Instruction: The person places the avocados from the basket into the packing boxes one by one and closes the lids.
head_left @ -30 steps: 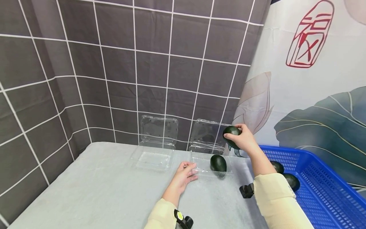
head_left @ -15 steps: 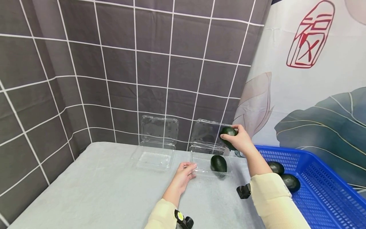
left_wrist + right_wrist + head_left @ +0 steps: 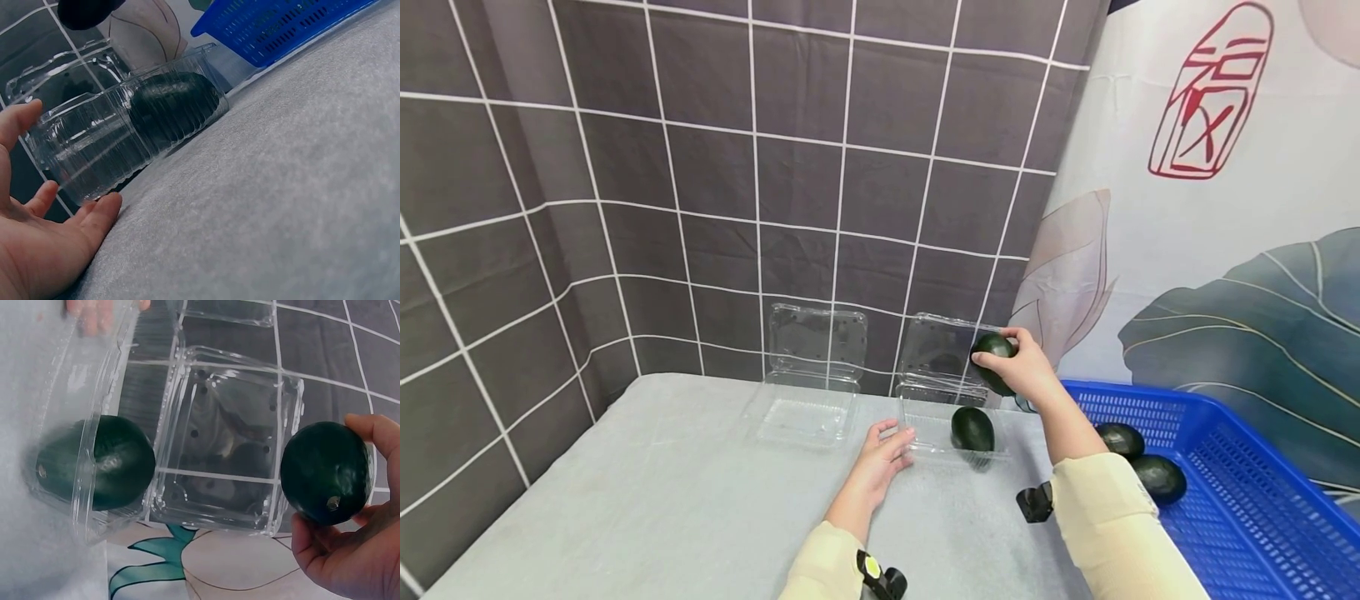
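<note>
My right hand (image 3: 1028, 371) holds a dark green avocado (image 3: 993, 363) in the air, thumb on one side and fingers on the other. The avocado hangs by the raised lid of a clear plastic clamshell box (image 3: 928, 427). Inside that box's base, toward the right, lies another avocado (image 3: 973, 429); in the right wrist view this avocado (image 3: 115, 464) shows through the clear wall. My left hand (image 3: 876, 462) is at the box's left front corner with fingers spread. In the left wrist view the left hand's fingertips (image 3: 111, 205) are at the lower corner of the box.
A second open clamshell box (image 3: 805, 417) stands to the left, its lid raised against the grey checked cloth (image 3: 700, 250). At the right, a blue basket (image 3: 1247, 492) contains avocados (image 3: 1159, 478). Grey cloth covers the table (image 3: 662, 500).
My right hand has moved slightly left with the avocado, over the right-hand box. The left hand has barely moved at the box's corner.
</note>
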`<state>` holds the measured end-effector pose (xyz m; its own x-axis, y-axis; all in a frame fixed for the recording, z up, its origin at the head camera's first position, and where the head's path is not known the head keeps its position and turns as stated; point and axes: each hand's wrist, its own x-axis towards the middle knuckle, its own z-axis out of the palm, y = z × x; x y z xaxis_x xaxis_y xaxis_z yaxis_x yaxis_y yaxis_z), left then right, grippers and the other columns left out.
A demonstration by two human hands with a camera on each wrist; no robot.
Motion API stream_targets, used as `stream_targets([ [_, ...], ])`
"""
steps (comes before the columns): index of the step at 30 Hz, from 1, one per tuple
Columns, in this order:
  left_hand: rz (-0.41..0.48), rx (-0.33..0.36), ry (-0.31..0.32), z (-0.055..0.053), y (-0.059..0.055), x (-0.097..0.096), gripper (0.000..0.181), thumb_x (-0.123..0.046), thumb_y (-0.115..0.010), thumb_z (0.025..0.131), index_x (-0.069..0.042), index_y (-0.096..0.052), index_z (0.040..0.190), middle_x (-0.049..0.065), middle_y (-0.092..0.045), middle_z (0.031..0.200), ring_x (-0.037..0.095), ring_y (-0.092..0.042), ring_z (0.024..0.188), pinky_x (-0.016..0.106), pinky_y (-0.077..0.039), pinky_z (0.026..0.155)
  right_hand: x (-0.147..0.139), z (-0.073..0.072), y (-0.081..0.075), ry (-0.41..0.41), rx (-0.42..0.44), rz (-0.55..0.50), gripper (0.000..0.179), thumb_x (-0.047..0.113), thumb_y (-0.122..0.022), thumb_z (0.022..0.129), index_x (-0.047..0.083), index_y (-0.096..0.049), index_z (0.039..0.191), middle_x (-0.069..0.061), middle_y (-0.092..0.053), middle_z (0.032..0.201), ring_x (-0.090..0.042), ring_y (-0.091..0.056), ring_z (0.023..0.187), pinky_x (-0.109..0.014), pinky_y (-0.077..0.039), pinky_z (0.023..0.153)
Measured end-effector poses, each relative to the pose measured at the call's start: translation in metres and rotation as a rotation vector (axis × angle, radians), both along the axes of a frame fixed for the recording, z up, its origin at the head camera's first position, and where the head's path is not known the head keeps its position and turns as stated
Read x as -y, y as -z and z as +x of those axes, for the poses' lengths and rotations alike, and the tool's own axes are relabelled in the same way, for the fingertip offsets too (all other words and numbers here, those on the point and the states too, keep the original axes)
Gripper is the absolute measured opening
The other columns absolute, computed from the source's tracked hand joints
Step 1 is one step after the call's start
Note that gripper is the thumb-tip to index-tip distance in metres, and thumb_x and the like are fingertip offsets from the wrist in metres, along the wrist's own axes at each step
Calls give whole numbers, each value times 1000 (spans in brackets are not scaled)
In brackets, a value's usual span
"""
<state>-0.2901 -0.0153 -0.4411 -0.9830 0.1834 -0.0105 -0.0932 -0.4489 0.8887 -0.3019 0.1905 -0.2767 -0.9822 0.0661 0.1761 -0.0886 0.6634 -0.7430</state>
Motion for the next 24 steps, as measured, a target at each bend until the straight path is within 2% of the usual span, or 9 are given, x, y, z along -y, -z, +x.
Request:
stream_targets([
  [6,10,-6,-4,-3,3,-1,53,-24,-58,88,2,-32,126,6,-48,102,15,-51,90,31,-47,82,6,-3,3,-15,3,-9,72,35,-65,82,0,-30,135,-29,-46,121,-37,-50,103,-44,-44,85],
  [9,20,-55,5,-4,7,-1,58,-31,-63,85,2,-34,124,6,-48,99,14,-51,87,29,-47,80,10,-5,6,-17,-1,-9,70,35,-66,81,1,-32,133,-28,-47,120,-36,-50,103,-43,-44,85],
  [10,38,-98,18,-6,12,0,57,-32,-64,85,1,-36,122,5,-48,97,13,-52,85,28,-48,78,12,-6,7,-20,-3,-8,69,34,-65,81,1,-32,132,-28,-47,119,-36,-50,102,-43,-44,84],
  [13,42,-137,26,-6,13,1,58,-35,-65,84,1,-37,121,6,-48,97,12,-52,84,29,-48,78,16,-8,11,-21,-3,-9,67,34,-66,81,1,-34,129,-27,-49,116,-35,-51,100,-42,-44,83],
  [16,33,-102,19,-5,9,1,55,-30,-62,86,2,-36,124,6,-47,99,13,-51,85,30,-47,80,22,-10,16,-30,5,-10,66,34,-66,81,0,-35,129,-27,-51,112,-34,-52,97,-42,-44,81],
  [17,15,-63,8,-2,4,1,57,-28,-61,87,4,-34,126,7,-47,101,13,-50,86,31,-47,82,23,-10,18,-33,13,-12,66,34,-66,81,1,-35,128,-27,-51,112,-34,-53,96,-42,-44,81],
  [20,3,-16,6,-1,0,1,55,-22,-57,89,5,-31,129,7,-48,103,14,-50,86,33,-46,84,29,-12,23,-55,47,-22,66,36,-66,81,3,-35,129,-25,-50,112,-34,-53,96,-42,-45,80],
  [24,-3,6,12,-1,-2,1,54,-19,-55,90,5,-30,132,5,-50,103,13,-51,86,33,-45,84,35,-15,31,-93,76,-6,65,36,-65,82,5,-35,130,-25,-47,118,-34,-54,97,-43,-46,80],
])
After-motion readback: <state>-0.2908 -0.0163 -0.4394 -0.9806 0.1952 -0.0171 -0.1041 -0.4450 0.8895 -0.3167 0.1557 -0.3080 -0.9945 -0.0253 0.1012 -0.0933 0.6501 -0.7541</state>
